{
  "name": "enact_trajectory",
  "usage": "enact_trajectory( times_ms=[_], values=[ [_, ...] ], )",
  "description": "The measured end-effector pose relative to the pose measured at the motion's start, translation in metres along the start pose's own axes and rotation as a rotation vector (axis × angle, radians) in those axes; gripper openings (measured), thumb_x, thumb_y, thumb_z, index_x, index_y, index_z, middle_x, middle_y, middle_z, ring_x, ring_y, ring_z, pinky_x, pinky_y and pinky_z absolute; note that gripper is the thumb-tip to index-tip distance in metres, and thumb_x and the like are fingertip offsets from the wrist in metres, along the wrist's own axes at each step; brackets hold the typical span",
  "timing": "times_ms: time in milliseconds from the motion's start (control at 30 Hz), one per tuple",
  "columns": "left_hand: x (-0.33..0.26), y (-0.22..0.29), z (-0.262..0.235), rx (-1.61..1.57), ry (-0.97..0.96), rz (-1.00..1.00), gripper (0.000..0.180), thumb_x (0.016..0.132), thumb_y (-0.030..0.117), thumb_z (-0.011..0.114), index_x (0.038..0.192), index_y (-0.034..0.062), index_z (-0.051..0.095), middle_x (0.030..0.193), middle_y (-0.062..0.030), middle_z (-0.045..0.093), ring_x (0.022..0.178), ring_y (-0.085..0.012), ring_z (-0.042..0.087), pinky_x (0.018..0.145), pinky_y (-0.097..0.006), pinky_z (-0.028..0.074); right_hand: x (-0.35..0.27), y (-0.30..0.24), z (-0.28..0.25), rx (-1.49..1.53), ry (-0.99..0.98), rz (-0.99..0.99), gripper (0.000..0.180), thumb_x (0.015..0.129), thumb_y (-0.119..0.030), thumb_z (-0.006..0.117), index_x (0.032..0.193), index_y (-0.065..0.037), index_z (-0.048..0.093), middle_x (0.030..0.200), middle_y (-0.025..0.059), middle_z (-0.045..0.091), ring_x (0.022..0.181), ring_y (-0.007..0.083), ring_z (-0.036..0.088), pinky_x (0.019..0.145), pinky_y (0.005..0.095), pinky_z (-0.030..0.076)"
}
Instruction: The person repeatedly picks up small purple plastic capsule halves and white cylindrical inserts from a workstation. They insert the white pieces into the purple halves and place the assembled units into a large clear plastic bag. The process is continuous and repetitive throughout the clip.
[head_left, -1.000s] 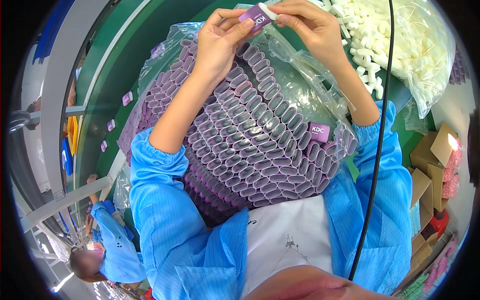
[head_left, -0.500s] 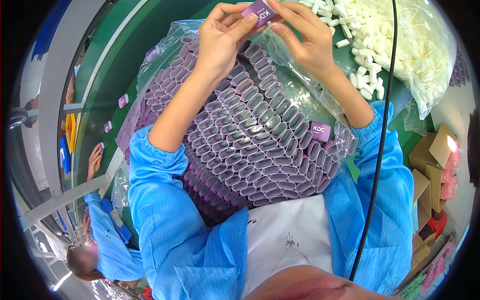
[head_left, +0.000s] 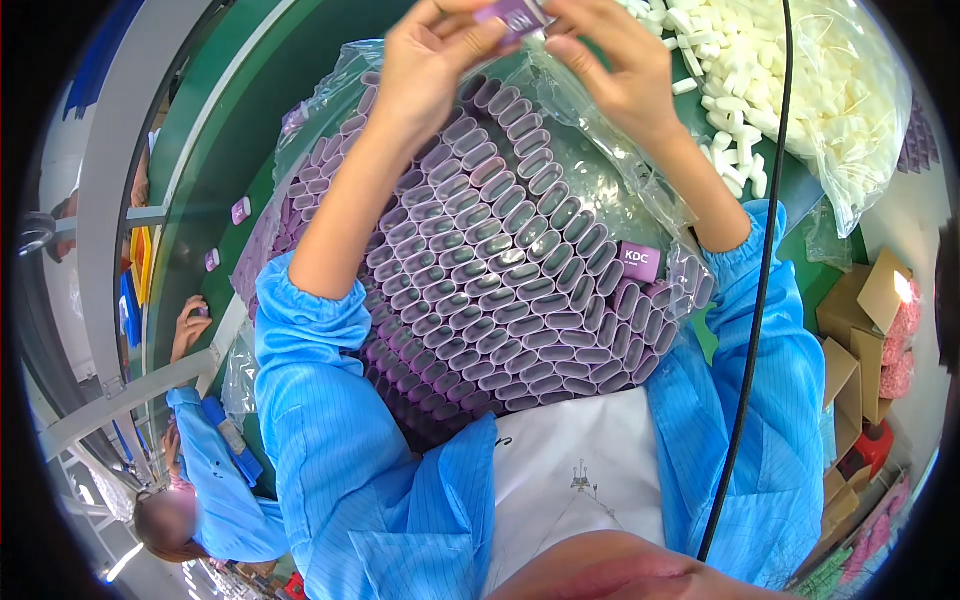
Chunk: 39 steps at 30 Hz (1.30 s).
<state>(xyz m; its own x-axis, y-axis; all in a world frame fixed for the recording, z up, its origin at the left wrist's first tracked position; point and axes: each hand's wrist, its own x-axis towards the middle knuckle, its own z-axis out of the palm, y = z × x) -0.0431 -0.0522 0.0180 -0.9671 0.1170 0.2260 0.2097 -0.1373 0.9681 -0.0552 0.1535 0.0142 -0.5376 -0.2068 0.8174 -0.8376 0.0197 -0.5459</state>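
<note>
At the top of the view, my left hand (head_left: pixel 425 65) pinches a small purple oval plastic casing (head_left: pixel 517 18) with white print between thumb and fingers. My right hand (head_left: pixel 632 85) has its fingers closed at the casing's right end, where a whitish edge shows; fine detail there is blurred. Under my forearms stand many purple oval casings (head_left: pixel 500 250), packed upright in rows with their hollow ends up. One more purple casing (head_left: pixel 639 262) lies on its side on the right of these rows.
White plastic pieces (head_left: pixel 735 110) spill from a clear bag (head_left: pixel 860 130) at upper right. A black cable (head_left: pixel 752 330) hangs across the right side. Purple pieces (head_left: pixel 240 210) lie on the green surface at left, near a co-worker's hand (head_left: pixel 190 325). Cardboard boxes (head_left: pixel 865 320) stand at right.
Both my hands have shifted slightly up, with the casing tilting between them. At left, the co-worker's hand has changed its pose, and the loose purple pieces have moved slightly.
</note>
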Motion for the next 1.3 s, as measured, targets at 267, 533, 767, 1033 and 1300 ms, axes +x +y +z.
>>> enact_trajectory(
  times_ms=[267,533,767,1033,1300],
  values=[
    [0.078,-0.002,-0.134,0.888,0.176,-0.388,0.032,0.083,0.020,0.072,0.107,-0.0008,0.066,0.095,-0.0119,0.067,0.090,-0.0200,0.064,0.083,-0.031,0.051,-0.004,0.064,-0.027,-0.479,-0.226,0.285,0.018,0.084,-0.008,0.063,0.101,-0.002,0.068,0.105,0.0156,0.062,0.090,0.0305,0.061,0.077,0.0359,0.050],
    [0.054,-0.017,-0.139,1.659,0.480,0.405,0.025,0.080,0.030,0.070,0.091,0.0073,0.072,0.080,-0.0120,0.066,0.081,-0.0265,0.062,0.075,-0.037,0.048,-0.003,0.079,-0.003,-0.732,-0.364,-0.052,0.017,0.077,-0.009,0.064,0.092,-0.005,0.067,0.099,0.0111,0.062,0.101,0.0304,0.055,0.085,0.0393,0.045],
    [-0.014,0.042,-0.039,1.679,-0.203,0.053,0.024,0.084,0.027,0.063,0.080,0.0046,0.072,0.071,-0.0154,0.064,0.073,-0.0312,0.060,0.069,-0.038,0.048,-0.002,0.072,-0.006,-0.677,-0.410,-0.020,0.010,0.075,-0.009,0.065,0.084,-0.004,0.066,0.089,0.0115,0.061,0.097,0.0308,0.053,0.084,0.0395,0.045],
    [0.058,0.018,-0.094,1.465,-0.406,-0.282,0.035,0.079,0.009,0.064,0.114,0.0113,0.068,0.105,-0.0140,0.069,0.093,-0.0265,0.068,0.080,-0.038,0.054,-0.008,0.069,-0.011,-0.592,-0.349,0.006,0.009,0.075,-0.007,0.065,0.083,-0.002,0.066,0.090,0.0142,0.061,0.094,0.0330,0.052,0.084,0.0389,0.044],
    [0.059,0.028,-0.097,1.379,-0.577,-0.508,0.032,0.073,0.014,0.077,0.103,0.0080,0.069,0.091,-0.0079,0.068,0.082,-0.0188,0.062,0.074,-0.032,0.049,-0.017,0.087,-0.013,-0.609,-0.350,-0.041,0.016,0.079,-0.011,0.069,0.094,-0.004,0.067,0.092,0.0081,0.064,0.093,0.0255,0.054,0.081,0.0360,0.048]
  ],
)
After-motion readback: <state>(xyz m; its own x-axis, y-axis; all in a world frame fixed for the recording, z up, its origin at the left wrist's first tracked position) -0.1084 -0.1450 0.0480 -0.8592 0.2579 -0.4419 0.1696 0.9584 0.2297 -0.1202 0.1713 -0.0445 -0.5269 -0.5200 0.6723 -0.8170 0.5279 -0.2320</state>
